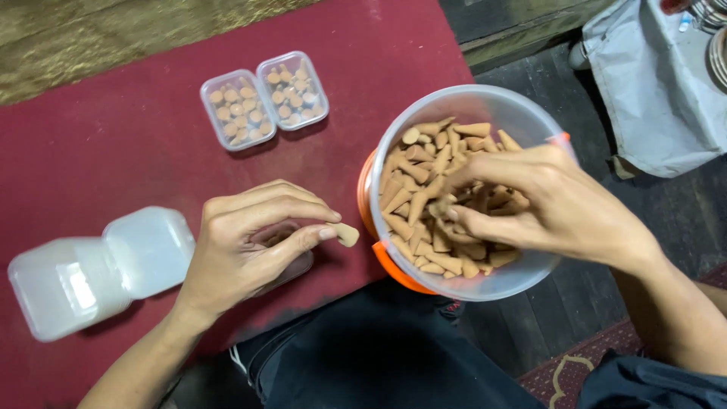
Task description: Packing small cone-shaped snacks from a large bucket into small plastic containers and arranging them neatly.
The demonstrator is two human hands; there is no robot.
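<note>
A clear plastic bucket (485,102) with an orange rim holds many tan cone-shaped pieces (424,174). My right hand (553,204) reaches into the bucket, its fingers closing on a few cones. My left hand (250,242) pinches a single tan cone (347,234) between thumb and forefinger, just left of the bucket. Under my left hand lies a small clear box (291,265), mostly hidden by my fingers.
A dark red cloth (113,151) covers the work surface. Two small clear boxes (263,100) filled with upright cones stand side by side at the back. Empty clear boxes with lids (98,269) lie at the left. A grey cloth (651,91) lies at the upper right.
</note>
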